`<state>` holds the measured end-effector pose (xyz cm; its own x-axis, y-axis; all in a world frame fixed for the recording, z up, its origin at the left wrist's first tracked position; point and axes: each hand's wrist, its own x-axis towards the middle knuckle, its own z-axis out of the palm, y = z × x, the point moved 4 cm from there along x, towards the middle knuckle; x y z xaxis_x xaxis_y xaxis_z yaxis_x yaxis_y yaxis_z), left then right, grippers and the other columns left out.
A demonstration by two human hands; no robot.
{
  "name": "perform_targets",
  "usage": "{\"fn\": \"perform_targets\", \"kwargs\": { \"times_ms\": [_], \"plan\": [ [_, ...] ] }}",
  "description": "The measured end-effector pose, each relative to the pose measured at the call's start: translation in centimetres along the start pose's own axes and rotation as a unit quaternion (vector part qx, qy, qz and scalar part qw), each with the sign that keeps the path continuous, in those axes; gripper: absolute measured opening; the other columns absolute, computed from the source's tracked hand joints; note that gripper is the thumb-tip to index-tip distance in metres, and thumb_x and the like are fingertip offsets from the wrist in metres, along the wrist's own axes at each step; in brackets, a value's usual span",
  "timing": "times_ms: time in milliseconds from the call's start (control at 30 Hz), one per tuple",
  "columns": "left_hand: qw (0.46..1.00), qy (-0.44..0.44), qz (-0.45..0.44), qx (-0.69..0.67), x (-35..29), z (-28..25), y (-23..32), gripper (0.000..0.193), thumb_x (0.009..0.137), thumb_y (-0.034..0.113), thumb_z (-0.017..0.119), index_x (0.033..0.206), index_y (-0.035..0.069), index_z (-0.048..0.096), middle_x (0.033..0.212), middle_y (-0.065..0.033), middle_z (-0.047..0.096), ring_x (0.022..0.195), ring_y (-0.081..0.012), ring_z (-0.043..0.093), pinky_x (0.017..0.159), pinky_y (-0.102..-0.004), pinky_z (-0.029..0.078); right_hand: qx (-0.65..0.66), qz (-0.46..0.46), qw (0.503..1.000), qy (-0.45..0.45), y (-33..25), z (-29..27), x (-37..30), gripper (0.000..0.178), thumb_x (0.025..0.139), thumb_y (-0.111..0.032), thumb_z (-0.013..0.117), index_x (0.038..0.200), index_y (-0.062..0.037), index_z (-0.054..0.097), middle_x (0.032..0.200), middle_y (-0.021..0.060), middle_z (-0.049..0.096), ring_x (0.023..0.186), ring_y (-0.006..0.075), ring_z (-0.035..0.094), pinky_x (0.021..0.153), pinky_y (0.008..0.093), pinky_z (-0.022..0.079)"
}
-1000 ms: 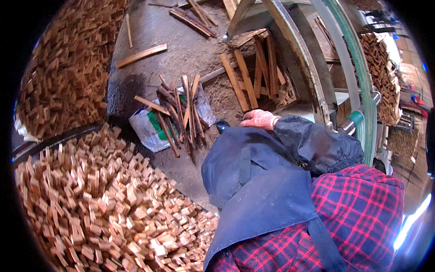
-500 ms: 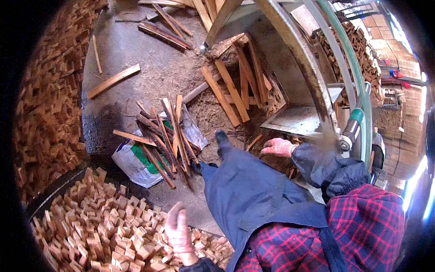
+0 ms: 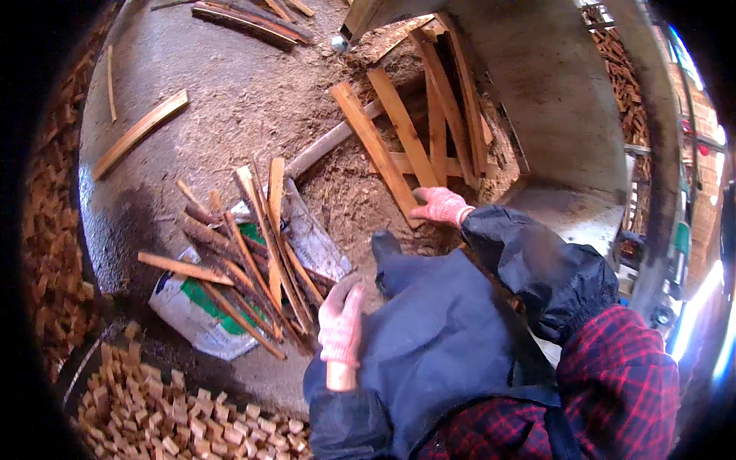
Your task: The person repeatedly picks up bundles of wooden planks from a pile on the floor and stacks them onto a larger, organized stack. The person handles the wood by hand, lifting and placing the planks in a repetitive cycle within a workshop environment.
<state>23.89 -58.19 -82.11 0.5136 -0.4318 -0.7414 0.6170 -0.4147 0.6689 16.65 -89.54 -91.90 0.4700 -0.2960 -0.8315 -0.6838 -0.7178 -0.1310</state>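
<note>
My right hand [image 3: 442,205], in a pink knit glove, reaches forward to the lower end of a wooden slat [image 3: 377,146]. Its fingers are extended and open, beside or just over the wood; contact is hard to make out. Several more slats, such as one brown slat [image 3: 405,123], lean in a fan in front of it. My left hand [image 3: 340,322], gloved alike, hovers open with its fingers stretched out and holds nothing. Just left of it lies a bundle of narrow wood strips [image 3: 264,245], some with bark, on a white and green sack [image 3: 207,314].
A large metal machine panel [image 3: 552,92] rises at the right. Stacked small wood blocks [image 3: 184,414] fill the lower left. A loose strip [image 3: 142,134] and a pile of bark-edged strips [image 3: 249,24] lie on the sawdust-covered floor [image 3: 230,100]. A round pole [image 3: 330,146] lies behind the bundle.
My right hand has moved forward and left to the leaning slats. The left hand has risen from over the blocks to beside the strip bundle. The view has shifted closer to the slats.
</note>
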Motion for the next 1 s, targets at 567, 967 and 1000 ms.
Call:
{"fn": "perform_targets", "kwargs": {
  "times_ms": [567, 967, 1000],
  "plan": [
    [0.934, -0.114, -0.066, -0.333, 33.3, 15.5, -14.5, 0.043, 0.092, 0.039, 0.061, 0.126, 0.013, 0.053, 0.112, -0.0027, 0.058, 0.087, -0.0144, 0.058, 0.066, -0.0273, 0.046, 0.319, -0.065, 0.902, 0.284, 4.3, 2.3, 20.0, 0.073, 0.064, -0.040, 0.078, 0.122, -0.0009, 0.057, 0.115, 0.0211, 0.063, 0.109, 0.0345, 0.059, 0.094, 0.0389, 0.047],
    [0.928, -0.103, -0.149, -0.326, 30.1, 13.0, -14.2, 0.028, 0.088, 0.035, 0.069, 0.104, 0.014, 0.060, 0.081, -0.0050, 0.058, 0.066, -0.0152, 0.052, 0.062, -0.0310, 0.045, -0.084, 0.276, 0.887, 0.361, 18.1, -1.5, 20.8, 0.084, 0.077, -0.042, 0.070, 0.143, -0.0021, 0.036, 0.146, 0.0248, 0.032, 0.129, 0.0446, 0.037, 0.108, 0.0476, 0.035],
    [0.925, -0.097, -0.154, -0.333, 29.9, 12.2, -14.2, 0.026, 0.088, 0.036, 0.069, 0.100, 0.014, 0.060, 0.078, -0.0039, 0.057, 0.062, -0.0141, 0.050, 0.059, -0.0305, 0.043, -0.097, 0.279, 0.888, 0.353, 17.0, -1.5, 21.1, 0.082, 0.078, -0.039, 0.070, 0.143, -0.0023, 0.036, 0.146, 0.0246, 0.031, 0.128, 0.0454, 0.038, 0.107, 0.0482, 0.035]
  ]
}}
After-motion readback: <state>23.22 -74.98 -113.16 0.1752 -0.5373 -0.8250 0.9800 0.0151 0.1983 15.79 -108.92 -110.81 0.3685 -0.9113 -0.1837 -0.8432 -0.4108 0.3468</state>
